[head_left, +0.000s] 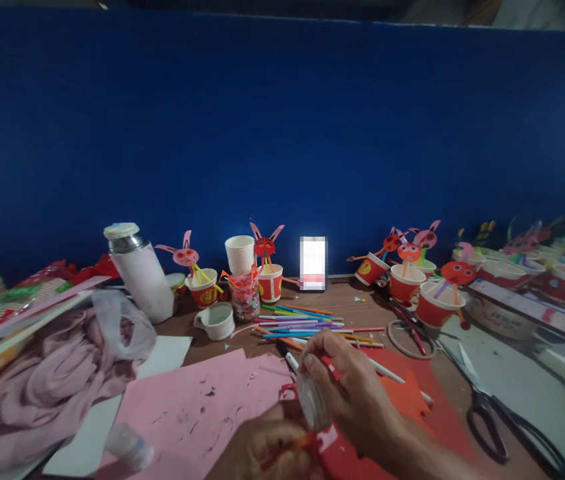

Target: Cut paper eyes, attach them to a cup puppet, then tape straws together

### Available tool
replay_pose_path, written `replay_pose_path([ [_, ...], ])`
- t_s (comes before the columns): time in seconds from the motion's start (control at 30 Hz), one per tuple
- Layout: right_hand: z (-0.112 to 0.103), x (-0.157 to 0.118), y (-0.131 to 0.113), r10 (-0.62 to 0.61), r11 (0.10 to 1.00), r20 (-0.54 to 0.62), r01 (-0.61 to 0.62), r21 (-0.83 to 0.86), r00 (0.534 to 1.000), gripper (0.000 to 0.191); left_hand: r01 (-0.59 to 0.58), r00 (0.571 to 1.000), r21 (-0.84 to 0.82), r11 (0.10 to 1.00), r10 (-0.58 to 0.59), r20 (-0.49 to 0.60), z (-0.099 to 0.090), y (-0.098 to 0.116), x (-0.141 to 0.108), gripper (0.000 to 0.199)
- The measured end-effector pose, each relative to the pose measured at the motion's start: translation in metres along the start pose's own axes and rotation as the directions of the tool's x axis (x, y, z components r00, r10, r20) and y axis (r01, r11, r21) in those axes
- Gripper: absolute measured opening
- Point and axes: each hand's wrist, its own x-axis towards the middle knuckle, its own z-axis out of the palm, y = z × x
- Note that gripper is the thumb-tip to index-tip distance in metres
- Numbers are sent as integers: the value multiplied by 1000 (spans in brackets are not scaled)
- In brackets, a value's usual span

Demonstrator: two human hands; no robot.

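Low in the middle, my right hand [350, 383] is closed around a roll of clear tape [312, 400], its round face turned to the left. Just below and left of it, my left hand [262, 443], smeared by motion, is closed on a small orange-red paper piece [305, 440]. The two hands nearly meet at the roll. Under them lie red paper [442, 427] and an orange paper piece [407, 393]. A pink sheet [187, 407] with dark marks spreads to the left. A marker pen [290, 360] lies just behind my hands.
Scissors [487, 407] lie at right. Several coloured sticks [312, 323] are behind my hands. Red paper cups [407, 283] with paper figures, a mug [217, 321], a jar of red scraps [246, 300], a flask [142, 277] and a bright phone screen [313, 260] stand further back. Crumpled cloth [57, 380] lies left.
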Motion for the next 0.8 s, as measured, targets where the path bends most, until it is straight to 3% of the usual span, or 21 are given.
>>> replay_pose_path([
  [0.13, -7, 0, 0, -45, 998, -10, 45, -43, 999, 11, -1, 998, -44, 999, -1, -60, -6, 14, 1, 25],
  [0.3, -16, -1, -10, -40, 999, 73, 40, -7, 997, 12, -19, 995, -76, 997, 12, -97, -11, 12, 3, 23],
  [0.43, -16, 1, -16, 23, 982, 143, -50, 185, 989, 14, -73, 997, -42, 996, 71, -29, -13, 13, 4, 21],
  [0.57, -14, 2, -15, 84, 887, 207, -168, 431, 975, 13, -133, 991, -20, 991, 133, -7, -11, 21, 3, 24],
  [0.7, -11, 1, -15, 62, 854, 216, -164, 494, 974, 14, -130, 991, 34, 991, 131, -29, -13, 23, 1, 28],
  [0.8, -10, 0, -15, 55, 845, 206, -155, 512, 977, 13, -104, 994, -53, 993, 103, -21, -14, 22, 1, 25],
])
